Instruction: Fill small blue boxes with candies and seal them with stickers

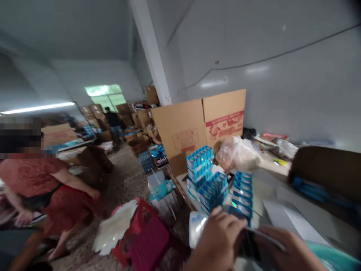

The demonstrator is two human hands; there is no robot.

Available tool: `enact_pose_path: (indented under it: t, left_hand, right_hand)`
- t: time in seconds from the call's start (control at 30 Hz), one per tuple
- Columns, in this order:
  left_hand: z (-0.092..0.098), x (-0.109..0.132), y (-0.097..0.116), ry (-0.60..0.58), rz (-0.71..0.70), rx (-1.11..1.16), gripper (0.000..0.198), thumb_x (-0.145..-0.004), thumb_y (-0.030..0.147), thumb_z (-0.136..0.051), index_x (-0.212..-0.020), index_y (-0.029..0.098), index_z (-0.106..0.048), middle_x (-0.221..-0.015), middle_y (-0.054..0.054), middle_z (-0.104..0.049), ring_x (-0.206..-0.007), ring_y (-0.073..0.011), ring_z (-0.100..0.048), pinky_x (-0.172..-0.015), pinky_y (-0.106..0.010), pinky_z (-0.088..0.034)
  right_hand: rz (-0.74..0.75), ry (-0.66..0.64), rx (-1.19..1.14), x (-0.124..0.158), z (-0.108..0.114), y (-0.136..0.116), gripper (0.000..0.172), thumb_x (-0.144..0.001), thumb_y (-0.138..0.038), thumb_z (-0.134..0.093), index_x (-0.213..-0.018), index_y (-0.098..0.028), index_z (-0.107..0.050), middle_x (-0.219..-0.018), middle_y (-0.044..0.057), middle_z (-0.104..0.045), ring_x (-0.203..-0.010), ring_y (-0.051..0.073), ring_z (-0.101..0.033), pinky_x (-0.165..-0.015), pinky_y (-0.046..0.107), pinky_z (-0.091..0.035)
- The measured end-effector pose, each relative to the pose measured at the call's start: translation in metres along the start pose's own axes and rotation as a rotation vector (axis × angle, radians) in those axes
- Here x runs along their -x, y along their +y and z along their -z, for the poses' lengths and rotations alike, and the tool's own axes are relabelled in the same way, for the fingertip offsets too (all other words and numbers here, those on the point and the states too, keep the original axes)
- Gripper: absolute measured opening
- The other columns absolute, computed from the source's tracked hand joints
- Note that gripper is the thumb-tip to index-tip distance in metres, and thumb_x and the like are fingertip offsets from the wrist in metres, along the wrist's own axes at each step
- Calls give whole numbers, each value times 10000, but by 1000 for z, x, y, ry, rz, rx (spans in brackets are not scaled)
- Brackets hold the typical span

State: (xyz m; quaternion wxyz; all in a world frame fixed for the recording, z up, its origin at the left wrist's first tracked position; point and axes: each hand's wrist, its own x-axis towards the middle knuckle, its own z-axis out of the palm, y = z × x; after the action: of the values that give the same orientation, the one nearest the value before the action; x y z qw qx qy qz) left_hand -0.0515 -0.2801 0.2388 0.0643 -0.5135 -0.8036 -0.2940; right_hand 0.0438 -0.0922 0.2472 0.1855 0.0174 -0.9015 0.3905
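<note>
My left hand (218,239) is closed at the bottom of the view, its fingers curled against a dark, glossy object (251,244) with a pale curved edge. My right hand (293,246) wraps the other side of that object; blur hides its exact kind. Just beyond my hands, blue boxes (243,190) stand in a row on the table, and more blue boxes (200,162) are piled in stacks behind. A clear, shiny plastic package (196,227) sits left of my left hand.
An opened cardboard sheet (180,131) stands behind the boxes, beside white plastic bags (239,152). At right is a brown carton (324,177). A magenta stool (150,242) stands on the floor at left. One person (42,180) is near left; another (113,122) stands farther back.
</note>
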Motion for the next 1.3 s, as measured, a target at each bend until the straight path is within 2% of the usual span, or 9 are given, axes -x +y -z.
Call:
enact_pose_path:
  t: [0.07,0.13,0.27,0.4,0.63,0.83,1.0,1.17,1.3]
  left_hand:
    - [10,5,9,103,-56,-62,368,-933,188,-530,-1288,276,-573,-1165,-13,-713,-1098,-192,-632,-1125,-457,-350]
    - [18,6,11,234,-86,-168,352,-930,151,-535,-1263,248,-594,-1163,-18,-716,-1120,-199,-618,-1135,-458,-318]
    - [22,7,4,353,-180,-279,360,-887,103,-611,-1236,194,-616,-1131,-50,-724,-1103,-206,-619,-1115,-458,-342]
    - [19,11,0,368,-239,-297,414,-865,51,-613,-1264,161,-595,-1173,-94,-703,-1139,-220,-609,-1065,-451,-411]
    - [13,9,-2,371,-267,-265,401,-835,59,-660,-1228,124,-610,-1116,-110,-717,-1063,-208,-646,-1002,-397,-469]
    - [8,9,-5,391,-317,-248,439,-813,40,-676,-1241,113,-610,-1193,-144,-697,-1138,-234,-629,-996,-419,-490]
    - [5,8,-7,378,-363,-269,419,-825,62,-673,-1237,113,-613,-1198,-143,-700,-1155,-228,-632,-1020,-420,-485]
    - [0,6,-5,343,-360,-288,400,-858,58,-603,-1256,106,-600,-1240,-154,-680,-1206,-236,-610,-1053,-429,-464]
    - [-6,5,2,348,-328,-261,329,-841,99,-651,-1164,159,-653,-1252,-130,-677,-1245,-258,-582,-1075,-458,-444]
  right_hand:
    - [-16,-106,-46,-3,-3,-6,298,-917,-315,-473,-778,-222,-719,-787,72,-733,-682,202,-668,-665,277,-549]
    - [3,-106,-114,-8,-1,-12,265,-945,-263,-464,-840,-196,-698,-852,66,-724,-757,184,-645,-721,265,-511]
    - [-29,-154,-207,-15,8,-23,208,-969,-210,-503,-841,-174,-664,-811,20,-671,-733,136,-577,-685,232,-440]
    - [-23,-124,-256,-13,9,-27,198,-970,-175,-500,-903,-165,-686,-841,26,-670,-756,135,-575,-703,242,-440]
    - [-30,-113,-236,-7,10,-25,201,-967,-181,-502,-914,-168,-695,-856,40,-683,-758,145,-588,-706,253,-454]
    - [-61,-124,-270,-4,17,-25,210,-988,-210,-495,-929,-167,-692,-870,27,-679,-776,132,-581,-708,236,-431]
    - [-87,-114,-271,-4,21,-24,194,-975,-185,-510,-932,-163,-697,-891,33,-689,-809,141,-599,-731,246,-433]
    - [-90,-97,-300,-3,25,-20,215,-985,-233,-503,-909,-158,-689,-861,36,-684,-777,142,-592,-720,257,-443]
    - [-109,-67,-328,0,29,-14,260,-998,-293,-487,-908,-157,-689,-819,32,-673,-736,138,-578,-677,249,-446]
